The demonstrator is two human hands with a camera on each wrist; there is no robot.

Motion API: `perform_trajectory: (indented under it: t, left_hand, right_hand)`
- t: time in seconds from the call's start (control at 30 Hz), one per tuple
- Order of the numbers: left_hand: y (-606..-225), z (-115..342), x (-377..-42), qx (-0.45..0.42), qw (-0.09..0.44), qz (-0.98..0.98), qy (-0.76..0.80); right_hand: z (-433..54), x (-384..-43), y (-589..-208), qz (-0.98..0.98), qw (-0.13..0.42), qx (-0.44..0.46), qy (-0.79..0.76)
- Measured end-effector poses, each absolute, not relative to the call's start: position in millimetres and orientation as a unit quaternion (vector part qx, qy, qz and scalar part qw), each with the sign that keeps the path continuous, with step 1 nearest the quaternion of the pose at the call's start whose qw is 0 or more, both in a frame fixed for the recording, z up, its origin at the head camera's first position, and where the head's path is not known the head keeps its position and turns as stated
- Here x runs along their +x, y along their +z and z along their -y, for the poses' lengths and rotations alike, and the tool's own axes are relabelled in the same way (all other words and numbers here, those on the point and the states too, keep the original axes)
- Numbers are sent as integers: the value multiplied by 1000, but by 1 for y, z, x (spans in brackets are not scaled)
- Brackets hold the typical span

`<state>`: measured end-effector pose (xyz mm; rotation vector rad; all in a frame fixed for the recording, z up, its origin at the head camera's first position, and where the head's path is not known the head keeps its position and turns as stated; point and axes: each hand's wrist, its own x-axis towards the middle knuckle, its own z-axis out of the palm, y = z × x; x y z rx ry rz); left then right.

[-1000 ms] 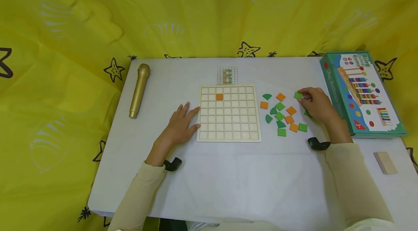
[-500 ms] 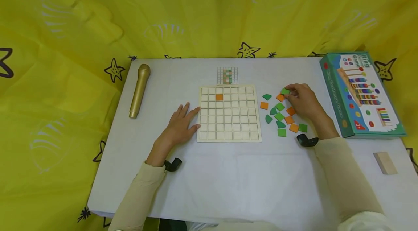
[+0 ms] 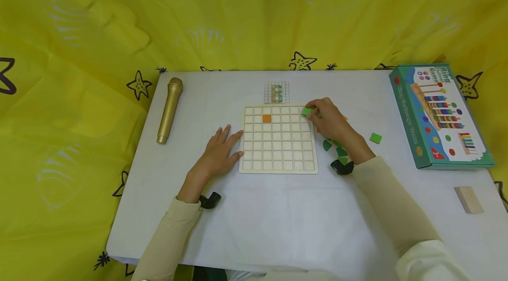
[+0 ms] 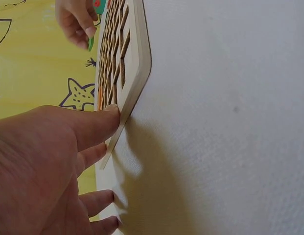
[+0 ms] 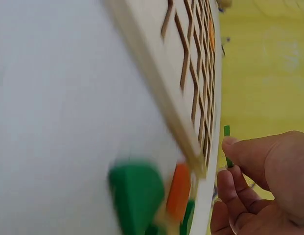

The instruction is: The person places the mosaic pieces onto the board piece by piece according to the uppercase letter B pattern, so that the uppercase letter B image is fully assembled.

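My right hand (image 3: pixel 329 118) pinches a green square tile (image 3: pixel 306 111) between thumb and fingers, over the upper right corner of the wooden grid board (image 3: pixel 278 142). In the right wrist view the green tile (image 5: pixel 227 147) shows edge-on at the fingertips. One orange square tile (image 3: pixel 267 118) sits in a cell of the second row. My left hand (image 3: pixel 218 153) lies spread at the board's left side; in the left wrist view its thumb touches the board's rim (image 4: pixel 137 73). Loose green and orange tiles (image 3: pixel 327 145) lie right of the board, partly hidden under my right hand and wrist.
A small pattern card (image 3: pixel 277 92) lies just behind the board. At the left is a gold microphone (image 3: pixel 169 111). A green game box (image 3: pixel 442 115) stands at the right, with a wooden block (image 3: pixel 469 199) before it. One green tile (image 3: pixel 375 138) lies apart.
My right hand has carried the green square tile leftward from the right side of the loose tiles to above the board's upper right corner. My left hand has stayed in place.
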<state>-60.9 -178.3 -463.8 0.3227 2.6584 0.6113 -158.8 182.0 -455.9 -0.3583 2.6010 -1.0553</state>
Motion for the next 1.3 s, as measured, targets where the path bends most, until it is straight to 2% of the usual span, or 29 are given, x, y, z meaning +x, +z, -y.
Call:
perform_trajectory:
  t: [0.23, 0.43, 0.83, 1.3]
  left_hand:
    - [-462, 178, -61, 119, 192, -949, 219]
    - [-461, 177, -61, 124, 186, -948, 225]
    - [-462, 177, -61, 114, 199, -949, 217]
    - [-460, 177, -60, 115, 199, -948, 218]
  right_hand:
    - [-135, -157, -462, -909, 162, -179, -339]
    - [-117, -160, -465, -916, 137, -198, -321]
    - [-106, -160, -465, -913, 154, -205, -317]
    - [-112, -151, -464, -917, 127, -214, -312]
